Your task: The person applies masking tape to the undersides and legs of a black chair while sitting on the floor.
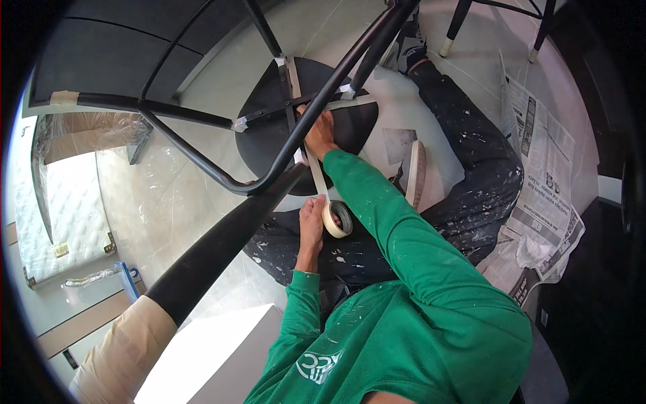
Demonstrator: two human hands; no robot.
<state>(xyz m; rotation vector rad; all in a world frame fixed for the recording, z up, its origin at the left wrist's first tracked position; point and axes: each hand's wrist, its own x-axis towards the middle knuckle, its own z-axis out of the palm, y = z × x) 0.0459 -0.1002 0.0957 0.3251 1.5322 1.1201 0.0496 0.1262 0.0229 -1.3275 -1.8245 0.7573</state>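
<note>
Printed newspaper (pixel 544 161), lettered green sweatshirt (pixel 410 330)

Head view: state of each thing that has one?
Cream masking-tape roll, partly unwound
Black round-seated stool, upside down, nearest leg end wrapped
Printed newspaper sheets, spread out, creased
Clear plastic film, wrinkled
Black trousers, white-spattered
Left hand, grip closed on roll
Right hand, at stool's underside, grip unclear

Holding a tape roll (pixel 330 223) on the near side of the black seat (pixel 264 143) with the left hand (pixel 311 220); reaching over that seat with the right hand (pixel 320 132).
</note>
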